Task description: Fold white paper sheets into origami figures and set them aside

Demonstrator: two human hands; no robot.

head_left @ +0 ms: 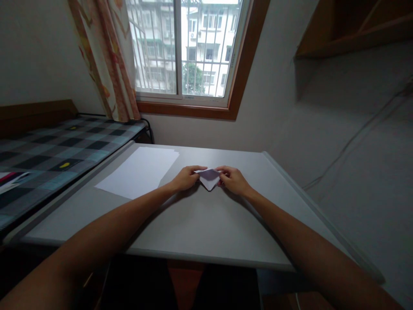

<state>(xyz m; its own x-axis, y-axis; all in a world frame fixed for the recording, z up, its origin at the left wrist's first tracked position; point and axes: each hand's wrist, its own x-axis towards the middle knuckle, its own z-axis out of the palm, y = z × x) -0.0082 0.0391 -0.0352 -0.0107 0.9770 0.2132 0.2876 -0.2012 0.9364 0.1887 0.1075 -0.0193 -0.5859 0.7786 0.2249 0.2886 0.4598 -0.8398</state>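
A small folded piece of white paper [209,178] is held between my two hands over the middle of the white table [206,228]. Its lower end comes to a point facing me, and its upper part looks spread apart. My left hand [187,177] pinches the left corner between thumb and fingers. On the other side, my right hand [234,178] grips the right corner the same way, some of its fingers curled underneath. The fingers hide both side corners of the paper.
Flat white sheets [138,170] lie stacked on the table's left, near my left forearm. A bed with a checked cover [74,142] adjoins the left edge. Behind the table are a barred window [180,51] and a curtain [109,64]. A wooden shelf [355,38] hangs at upper right.
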